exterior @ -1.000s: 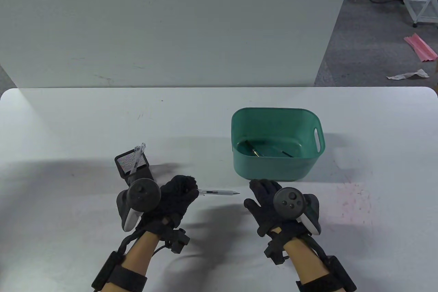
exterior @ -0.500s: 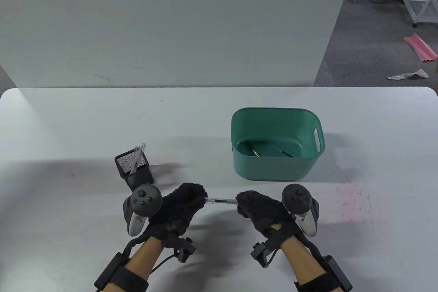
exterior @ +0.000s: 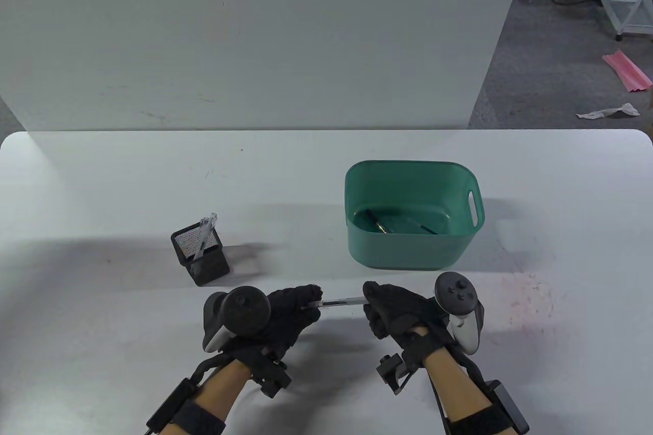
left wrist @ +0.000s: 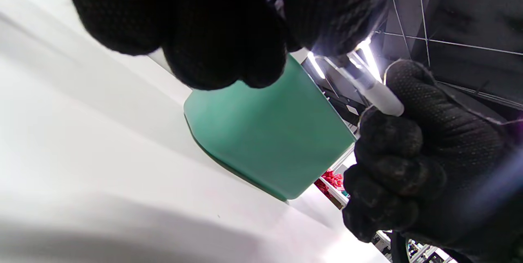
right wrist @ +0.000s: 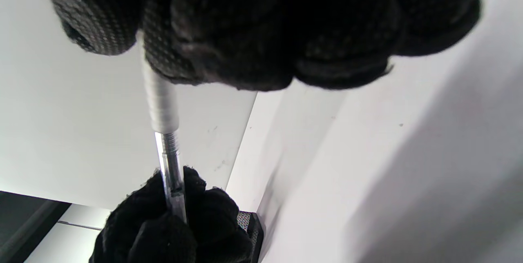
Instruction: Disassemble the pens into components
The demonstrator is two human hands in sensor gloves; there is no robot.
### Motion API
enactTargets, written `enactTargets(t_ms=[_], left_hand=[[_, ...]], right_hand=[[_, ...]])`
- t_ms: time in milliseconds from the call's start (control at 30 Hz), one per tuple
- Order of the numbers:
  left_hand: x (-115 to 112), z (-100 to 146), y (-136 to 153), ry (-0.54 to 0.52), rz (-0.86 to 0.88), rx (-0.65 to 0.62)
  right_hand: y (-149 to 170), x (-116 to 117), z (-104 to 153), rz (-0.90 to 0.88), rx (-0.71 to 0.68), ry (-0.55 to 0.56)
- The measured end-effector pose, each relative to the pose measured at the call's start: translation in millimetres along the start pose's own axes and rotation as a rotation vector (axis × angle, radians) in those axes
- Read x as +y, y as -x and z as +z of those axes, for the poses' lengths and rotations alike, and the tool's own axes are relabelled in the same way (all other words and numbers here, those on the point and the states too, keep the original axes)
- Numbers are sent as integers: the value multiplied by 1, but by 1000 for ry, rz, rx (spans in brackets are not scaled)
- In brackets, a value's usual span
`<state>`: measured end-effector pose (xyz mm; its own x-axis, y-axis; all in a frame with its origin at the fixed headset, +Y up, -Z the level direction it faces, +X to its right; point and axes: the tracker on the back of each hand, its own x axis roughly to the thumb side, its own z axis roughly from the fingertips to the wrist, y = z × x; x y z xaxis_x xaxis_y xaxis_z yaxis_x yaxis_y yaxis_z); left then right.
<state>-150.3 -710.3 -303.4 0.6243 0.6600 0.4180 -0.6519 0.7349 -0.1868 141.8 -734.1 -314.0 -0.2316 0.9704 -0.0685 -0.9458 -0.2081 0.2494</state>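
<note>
A clear pen is held level just above the table between both hands. My left hand grips its back end and my right hand grips its tip end. In the right wrist view the white grip sleeve sits under my right fingers and the clear barrel runs into the left hand. In the left wrist view the pen runs from my left fingers to the right hand.
A green bin stands behind the right hand, with pen parts inside; it shows in the left wrist view. A black mesh pen holder with clear pens stands behind the left hand.
My right hand moved left and closed on the pen's tip end. Both hands with the pen shifted a little right and toward the front edge, and both wrists rolled.
</note>
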Motion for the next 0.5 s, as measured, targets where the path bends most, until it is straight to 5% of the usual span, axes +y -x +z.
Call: enactTargets(t_ms=[167,500], left_hand=[[1,2,-3,-13,-78,-21],[4,6,9,-2,102,69]], right_hand=[[0,5,1,-36,4,-19],[1,3,4,64,1,-63]])
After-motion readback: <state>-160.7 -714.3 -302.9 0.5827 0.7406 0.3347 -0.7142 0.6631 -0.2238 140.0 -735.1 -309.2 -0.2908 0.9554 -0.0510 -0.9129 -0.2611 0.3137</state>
